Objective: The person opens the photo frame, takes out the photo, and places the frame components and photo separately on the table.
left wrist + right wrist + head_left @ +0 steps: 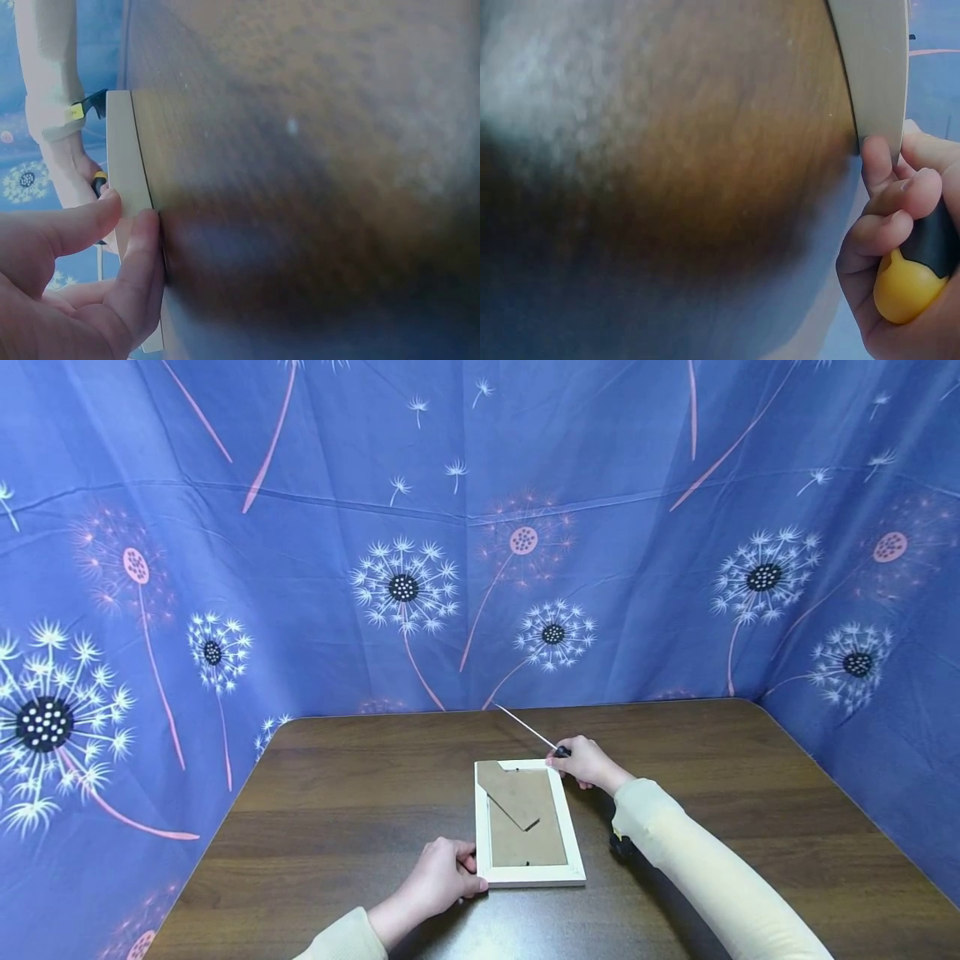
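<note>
A white picture frame (527, 810) lies face down on the table, its brown backing board and angled stand flap upward. At its near left corner my left hand (441, 878) pinches the edge between thumb and fingers; the left wrist view shows this grip on the frame's side (126, 154). My right hand (590, 763) is at the far right corner, fingertips on the edge. Curled in that same hand is a screwdriver (909, 291) with a black and yellow handle. Its thin metal shaft points away to the far left in the head view.
The dark wooden table (337, 777) reaches back to a blue dandelion-print cloth (300, 568), which also hangs along both sides. A black and yellow item (621, 845) shows at the right sleeve's wrist.
</note>
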Demonstrator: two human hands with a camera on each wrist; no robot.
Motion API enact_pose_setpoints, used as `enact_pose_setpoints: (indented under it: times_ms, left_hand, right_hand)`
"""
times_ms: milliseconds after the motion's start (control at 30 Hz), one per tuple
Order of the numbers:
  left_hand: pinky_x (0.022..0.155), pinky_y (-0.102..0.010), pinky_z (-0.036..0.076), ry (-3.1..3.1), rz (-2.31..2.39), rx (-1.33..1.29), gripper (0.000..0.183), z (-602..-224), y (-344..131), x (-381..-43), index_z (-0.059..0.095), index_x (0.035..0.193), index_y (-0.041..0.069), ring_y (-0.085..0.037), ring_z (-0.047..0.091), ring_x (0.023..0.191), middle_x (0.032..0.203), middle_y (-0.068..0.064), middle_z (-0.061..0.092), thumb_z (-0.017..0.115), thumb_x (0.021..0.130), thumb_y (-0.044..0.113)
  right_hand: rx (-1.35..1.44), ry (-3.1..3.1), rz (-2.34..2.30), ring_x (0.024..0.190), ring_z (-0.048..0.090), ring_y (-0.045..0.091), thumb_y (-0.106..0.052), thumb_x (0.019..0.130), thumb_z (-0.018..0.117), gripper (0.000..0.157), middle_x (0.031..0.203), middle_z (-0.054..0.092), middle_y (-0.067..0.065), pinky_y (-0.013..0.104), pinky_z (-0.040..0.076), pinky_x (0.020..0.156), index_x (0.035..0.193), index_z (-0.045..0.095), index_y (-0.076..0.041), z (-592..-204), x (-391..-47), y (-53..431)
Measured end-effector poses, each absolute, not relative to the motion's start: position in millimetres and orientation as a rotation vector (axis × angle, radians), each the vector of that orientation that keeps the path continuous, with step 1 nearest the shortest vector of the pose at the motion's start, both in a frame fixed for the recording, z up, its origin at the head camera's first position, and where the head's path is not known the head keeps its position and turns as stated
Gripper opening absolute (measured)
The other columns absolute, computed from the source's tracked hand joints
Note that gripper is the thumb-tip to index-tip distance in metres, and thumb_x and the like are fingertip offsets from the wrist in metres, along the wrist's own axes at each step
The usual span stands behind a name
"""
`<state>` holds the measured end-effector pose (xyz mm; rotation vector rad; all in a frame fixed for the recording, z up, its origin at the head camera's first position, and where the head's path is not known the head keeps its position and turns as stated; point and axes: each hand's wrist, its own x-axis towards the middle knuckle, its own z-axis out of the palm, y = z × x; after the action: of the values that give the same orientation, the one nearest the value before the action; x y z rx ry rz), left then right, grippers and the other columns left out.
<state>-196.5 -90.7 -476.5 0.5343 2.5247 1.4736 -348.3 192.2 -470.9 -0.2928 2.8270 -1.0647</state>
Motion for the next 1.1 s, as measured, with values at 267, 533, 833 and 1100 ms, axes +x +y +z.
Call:
enact_pose_setpoints:
  times_ms: [267, 533, 833, 1100]
  left_hand:
    - [0.041, -0.018, 0.048, 2.515, 1.484, 0.524, 0.038, -477.9, -90.2, -198.0, 0.066, 0.102, -0.01, -0.006, 0.06, 0.052, 0.07, 0.0, 0.059, 0.078, 0.067, -0.003]
    - [0.041, -0.017, 0.048, 2.494, 1.491, 0.52, 0.032, -477.5, -89.8, -197.7, 0.067, 0.098, -0.008, -0.007, 0.06, 0.052, 0.069, 0.0, 0.058, 0.078, 0.068, -0.003]
    - [0.04, -0.017, 0.047, 2.503, 1.476, 0.527, 0.026, -476.5, -90.3, -197.6, 0.068, 0.093, -0.004, -0.006, 0.059, 0.051, 0.068, 0.001, 0.058, 0.078, 0.068, -0.003]
    - [0.04, -0.018, 0.048, 2.48, 1.501, 0.519, 0.031, -476.8, -92.3, -198.6, 0.069, 0.098, -0.006, -0.011, 0.062, 0.051, 0.067, 0.0, 0.059, 0.077, 0.068, -0.005]
  right_hand:
    - [-0.232, 2.83, -1.061, 0.03, 0.041, 0.009, -0.022, 0.09, 0.064, 0.015, 0.058, 0.057, 0.002, 0.022, 0.037, 0.029, 0.095, 0.066, -0.008, -469.9, -347.2, 191.6]
    - [-0.227, 2.823, -1.047, 0.031, 0.042, 0.009, -0.022, 0.091, 0.063, 0.016, 0.061, 0.059, 0.004, 0.022, 0.038, 0.029, 0.097, 0.066, -0.007, -470.8, -346.6, 192.5]
    - [-0.205, 2.81, -1.027, 0.031, 0.043, 0.009, -0.023, 0.091, 0.063, 0.018, 0.058, 0.058, 0.003, 0.021, 0.037, 0.029, 0.089, 0.064, -0.005, -469.3, -343.1, 194.2]
    - [-0.225, 2.799, -1.04, 0.031, 0.042, 0.008, -0.022, 0.091, 0.063, 0.018, 0.06, 0.061, 0.005, 0.021, 0.037, 0.029, 0.091, 0.064, -0.004, -467.8, -340.0, 198.0]
